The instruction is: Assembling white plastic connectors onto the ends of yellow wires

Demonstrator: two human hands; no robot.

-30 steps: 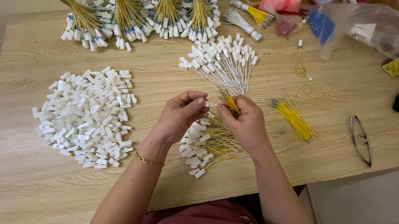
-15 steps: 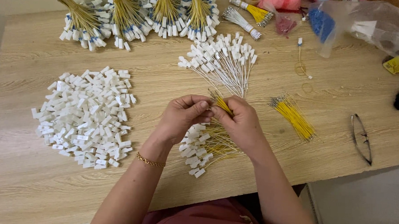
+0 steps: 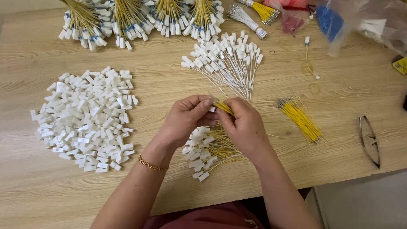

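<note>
Dozens of small white plastic connector housings sit heaped on the left of the wooden table, and behind them, along the far edge, four bundles of yellow wires with white plugs lie side by side. Moving in to the middle, the left hand, with a thin gold bracelet at its wrist, has thumb and fingers pinched together on a little white housing, though the piece is mostly hidden and I can't quite make out its shape. Right against it, the right hand is closed around a small sheaf of short yellow wires, the tips poking out towards the left fingers. Just under both hands lies a loose pile of finished yellow leads with white plugs. Beyond the hands, a fan of thin white wires with white ends spreads across the table. Further right, a neat bunch of bare yellow wires lies at a slant, and near the right edge a pair of glasses rests folded.
</note>
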